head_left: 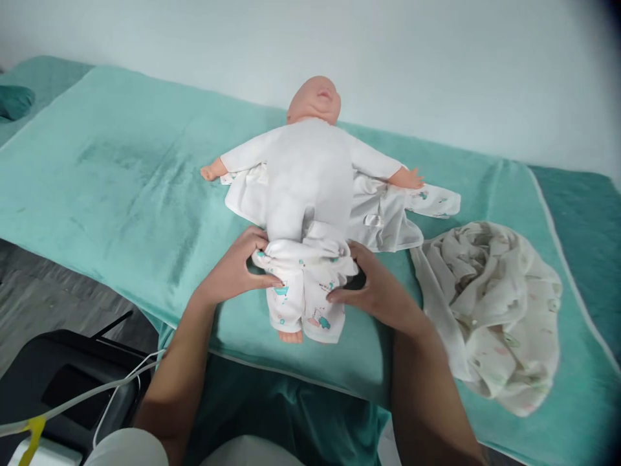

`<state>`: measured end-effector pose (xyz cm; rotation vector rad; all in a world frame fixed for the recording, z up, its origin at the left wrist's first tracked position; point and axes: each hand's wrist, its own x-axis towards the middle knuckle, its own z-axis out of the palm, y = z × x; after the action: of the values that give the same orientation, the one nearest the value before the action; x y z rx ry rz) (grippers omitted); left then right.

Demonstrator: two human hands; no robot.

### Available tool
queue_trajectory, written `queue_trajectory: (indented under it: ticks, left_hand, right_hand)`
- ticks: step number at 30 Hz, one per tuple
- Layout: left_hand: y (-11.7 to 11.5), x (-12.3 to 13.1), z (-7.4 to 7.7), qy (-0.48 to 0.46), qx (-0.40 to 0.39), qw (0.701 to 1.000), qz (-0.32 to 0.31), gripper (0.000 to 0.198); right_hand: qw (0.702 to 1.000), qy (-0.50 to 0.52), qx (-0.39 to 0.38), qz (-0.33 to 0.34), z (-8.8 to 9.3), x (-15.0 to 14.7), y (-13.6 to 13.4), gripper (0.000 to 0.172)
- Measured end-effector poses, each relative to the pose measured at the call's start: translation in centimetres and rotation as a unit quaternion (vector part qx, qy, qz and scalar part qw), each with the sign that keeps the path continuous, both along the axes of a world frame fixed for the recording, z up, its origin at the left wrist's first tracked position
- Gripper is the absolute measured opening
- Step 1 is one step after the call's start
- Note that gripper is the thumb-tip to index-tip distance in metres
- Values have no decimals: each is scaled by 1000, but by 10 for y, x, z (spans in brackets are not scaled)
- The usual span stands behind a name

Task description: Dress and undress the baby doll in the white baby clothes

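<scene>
A baby doll (310,162) with a white cloth body lies on its back, head toward the wall and arms spread wide. White printed baby pants (301,285) cover its lower legs, bunched at the waistband around the thighs. One foot shows at a pant cuff; the other is hidden. My left hand (240,265) grips the left side of the waistband between thumb and fingers. On the opposite side, my right hand (371,281) pinches the waistband likewise. Beneath the doll's torso and arms a white printed baby shirt (383,217) lies spread out.
A crumpled printed blanket (499,304) rests to the right on the green-covered table (121,181). The white wall (412,65) borders the table's far side. At lower left are a black chair (72,375) and a pale cable (97,388).
</scene>
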<state>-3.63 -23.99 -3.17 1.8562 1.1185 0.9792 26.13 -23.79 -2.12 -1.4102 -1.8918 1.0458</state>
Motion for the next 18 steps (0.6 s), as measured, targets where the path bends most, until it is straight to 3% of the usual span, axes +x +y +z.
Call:
queue_trajectory:
  ticks: [3, 6, 9, 11, 12, 13, 16, 18]
  left_hand:
    - [-12, 4, -6, 17, 95, 995, 18, 41]
    - [-28, 11, -18, 15, 144, 986, 85, 47]
    - [-45, 13, -23, 22, 65, 986, 152, 39]
    - [-57, 12, -22, 28, 6, 987, 158, 29]
    - [-63, 12, -20, 30, -6, 989, 144, 36]
    - [-69, 11, -18, 32, -8, 992, 124, 53]
    - [-89, 13, -14, 71, 20, 996, 59, 115]
    - [-100, 17, -16, 113, 53, 991, 38, 131]
  right_hand:
    - [999, 4, 34, 9, -6, -3, -15, 34]
    - [990, 37, 113, -79, -17, -13, -34, 34]
    - [968, 62, 153, -189, -23, -19, -51, 29]
    - [976, 70, 117, -172, -23, -18, -59, 18]
    - [983, 75, 95, -140, -22, -16, -63, 16]
    - [988, 78, 80, -103, -22, -13, -66, 24]
    - [994, 70, 78, -9, -25, -5, -77, 81]
    - [993, 55, 102, 9, -30, -5, -84, 102]
